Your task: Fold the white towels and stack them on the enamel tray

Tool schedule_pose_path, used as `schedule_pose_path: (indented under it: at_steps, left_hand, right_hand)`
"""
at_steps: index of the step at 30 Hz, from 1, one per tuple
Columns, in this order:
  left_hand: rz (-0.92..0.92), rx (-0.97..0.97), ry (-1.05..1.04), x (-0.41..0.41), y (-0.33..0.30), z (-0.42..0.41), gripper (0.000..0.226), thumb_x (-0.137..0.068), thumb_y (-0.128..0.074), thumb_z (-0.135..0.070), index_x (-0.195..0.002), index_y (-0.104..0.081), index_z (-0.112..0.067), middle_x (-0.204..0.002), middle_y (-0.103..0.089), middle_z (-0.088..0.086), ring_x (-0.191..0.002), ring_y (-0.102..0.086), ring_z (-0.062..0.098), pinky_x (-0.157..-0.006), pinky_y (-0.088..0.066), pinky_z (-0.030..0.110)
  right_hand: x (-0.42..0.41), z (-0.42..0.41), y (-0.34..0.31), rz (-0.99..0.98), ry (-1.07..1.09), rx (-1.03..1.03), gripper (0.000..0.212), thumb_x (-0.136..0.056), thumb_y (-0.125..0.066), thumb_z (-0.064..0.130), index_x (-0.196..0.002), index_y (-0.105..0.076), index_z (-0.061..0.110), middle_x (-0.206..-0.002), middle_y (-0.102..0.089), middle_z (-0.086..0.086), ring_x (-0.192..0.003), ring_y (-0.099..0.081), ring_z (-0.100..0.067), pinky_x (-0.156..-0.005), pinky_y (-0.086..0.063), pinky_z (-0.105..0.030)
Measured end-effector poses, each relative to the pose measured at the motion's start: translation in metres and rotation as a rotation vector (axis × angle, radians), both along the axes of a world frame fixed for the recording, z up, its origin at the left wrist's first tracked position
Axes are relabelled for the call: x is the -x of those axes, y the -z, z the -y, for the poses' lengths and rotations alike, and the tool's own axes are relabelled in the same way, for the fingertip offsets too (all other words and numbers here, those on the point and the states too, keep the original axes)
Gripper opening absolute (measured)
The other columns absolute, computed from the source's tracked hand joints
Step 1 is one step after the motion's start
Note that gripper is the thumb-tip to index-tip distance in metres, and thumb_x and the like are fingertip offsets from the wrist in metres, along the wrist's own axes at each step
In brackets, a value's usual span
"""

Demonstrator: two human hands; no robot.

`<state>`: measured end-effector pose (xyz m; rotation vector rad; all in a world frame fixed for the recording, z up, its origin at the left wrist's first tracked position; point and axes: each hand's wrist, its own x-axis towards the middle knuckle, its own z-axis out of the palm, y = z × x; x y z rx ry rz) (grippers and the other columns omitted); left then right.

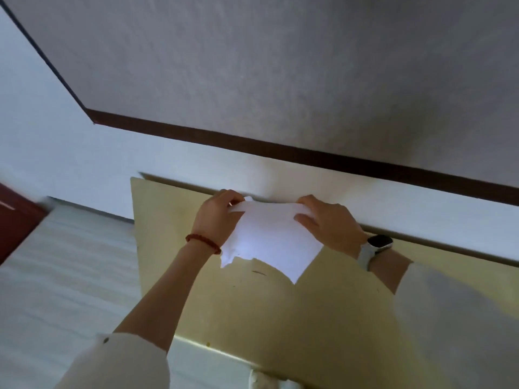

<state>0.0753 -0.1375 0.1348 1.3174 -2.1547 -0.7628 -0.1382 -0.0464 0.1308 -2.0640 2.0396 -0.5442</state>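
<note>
A white towel (269,240) hangs in the air above the far part of a yellowish table (230,304). My left hand (216,217) pinches its upper left corner, and my right hand (328,223) grips its upper right corner. The cloth droops between them with its lower corners loose just over the tabletop. No enamel tray is in view. A bit of white cloth (264,381) shows at the table's near edge, at the bottom of the frame.
The table stands against a white wall (309,175) with a dark brown strip (280,148) under a grey upper part. Pale wood floor (70,276) lies to the left, with a dark red piece of furniture (16,223) at the far left edge.
</note>
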Motion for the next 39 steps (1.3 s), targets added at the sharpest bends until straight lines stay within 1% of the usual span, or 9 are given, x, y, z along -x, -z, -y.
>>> schedule_pose_path:
  at_steps: [4, 8, 12, 18, 22, 25, 30, 33, 39]
  left_hand:
    - [-0.052, 0.218, -0.145, -0.006, -0.027, -0.011, 0.027, -0.072, -0.047, 0.000, -0.089, -0.067, -0.009, -0.088, -0.064, 0.005, -0.076, -0.058, 0.024, -0.065, -0.049, 0.036]
    - [-0.065, 0.370, -0.176, -0.005, -0.033, -0.035, 0.029, -0.068, -0.044, -0.008, -0.083, -0.068, -0.008, -0.081, -0.065, 0.005, -0.070, -0.057, 0.017, -0.055, -0.049, 0.033]
    - [0.061, 0.458, -0.175, 0.006, 0.006, -0.086, 0.028, -0.066, -0.040, -0.015, -0.070, -0.067, -0.011, -0.070, -0.064, 0.004, -0.063, -0.055, 0.015, -0.045, -0.047, 0.025]
    - [0.211, 0.221, -0.070, 0.064, 0.109, -0.211, 0.015, -0.063, -0.058, -0.010, -0.066, -0.071, -0.018, -0.070, -0.064, -0.001, -0.060, -0.062, 0.018, -0.046, -0.047, 0.019]
    - [0.385, -0.293, 0.059, 0.101, 0.158, -0.273, 0.021, -0.087, -0.058, -0.013, -0.103, -0.071, -0.016, -0.106, -0.066, 0.002, -0.100, -0.060, 0.018, -0.086, -0.047, 0.027]
    - [0.228, -0.567, -0.065, 0.112, 0.171, -0.294, 0.038, -0.083, -0.052, -0.036, -0.102, -0.069, -0.007, -0.100, -0.069, 0.006, -0.096, -0.061, 0.022, -0.081, -0.042, 0.025]
    - [-0.011, -0.590, -0.449, 0.119, 0.182, -0.273, 0.010, -0.088, -0.059, -0.015, -0.083, -0.061, -0.007, -0.067, -0.054, 0.001, -0.066, -0.048, 0.018, -0.059, -0.035, 0.025]
    - [-0.059, -0.569, -0.498, 0.126, 0.183, -0.253, 0.033, -0.092, -0.052, -0.015, -0.060, -0.045, -0.019, -0.055, -0.040, -0.004, -0.053, -0.035, 0.011, -0.050, -0.027, 0.019]
    - [-0.071, -0.534, -0.696, 0.133, 0.211, -0.216, 0.031, -0.093, -0.050, -0.018, -0.062, -0.048, -0.013, -0.059, -0.045, 0.000, -0.064, -0.041, 0.021, -0.060, -0.030, 0.026]
  right_hand:
    - [0.017, 0.000, -0.011, -0.064, -0.011, 0.200, 0.020, -0.091, -0.046, 0.020, -0.100, -0.059, 0.007, -0.095, -0.059, -0.007, -0.073, -0.060, -0.028, -0.055, -0.041, -0.029]
    - [0.032, -0.003, -0.023, 0.016, 0.033, 0.405, 0.025, -0.087, -0.039, 0.019, -0.090, -0.061, 0.009, -0.091, -0.058, -0.005, -0.078, -0.055, -0.017, -0.061, -0.038, -0.017]
    - [0.065, -0.039, 0.009, -0.006, -0.083, 0.427, 0.024, -0.085, -0.040, 0.014, -0.088, -0.062, 0.007, -0.092, -0.060, -0.009, -0.085, -0.054, -0.021, -0.070, -0.050, -0.033]
    - [0.132, -0.149, 0.103, -0.006, -0.223, 0.096, 0.022, -0.076, -0.041, 0.016, -0.080, -0.062, 0.013, -0.081, -0.066, -0.003, -0.082, -0.053, -0.017, -0.072, -0.033, -0.025]
    - [0.182, -0.204, 0.156, -0.034, -0.274, -0.302, 0.017, -0.080, -0.051, 0.008, -0.085, -0.065, 0.014, -0.079, -0.069, -0.005, -0.073, -0.065, -0.029, -0.066, -0.047, -0.032]
    - [0.198, -0.228, 0.171, 0.075, -0.098, -0.471, 0.016, -0.091, -0.053, 0.018, -0.103, -0.063, 0.014, -0.095, -0.069, -0.006, -0.090, -0.062, -0.029, -0.073, -0.043, -0.033]
    - [0.193, -0.199, 0.178, 0.392, 0.186, -0.333, 0.018, -0.092, -0.052, 0.011, -0.103, -0.062, 0.002, -0.093, -0.065, -0.012, -0.087, -0.059, -0.027, -0.070, -0.039, -0.028]
    - [0.184, -0.177, 0.179, 0.460, 0.250, -0.269, 0.020, -0.093, -0.046, 0.008, -0.106, -0.060, 0.003, -0.092, -0.058, -0.005, -0.083, -0.051, -0.017, -0.067, -0.033, -0.020]
    - [0.181, -0.134, 0.200, 0.467, 0.358, -0.256, 0.019, -0.091, -0.046, 0.009, -0.104, -0.060, 0.005, -0.089, -0.056, 0.001, -0.083, -0.051, -0.014, -0.069, -0.034, -0.017]
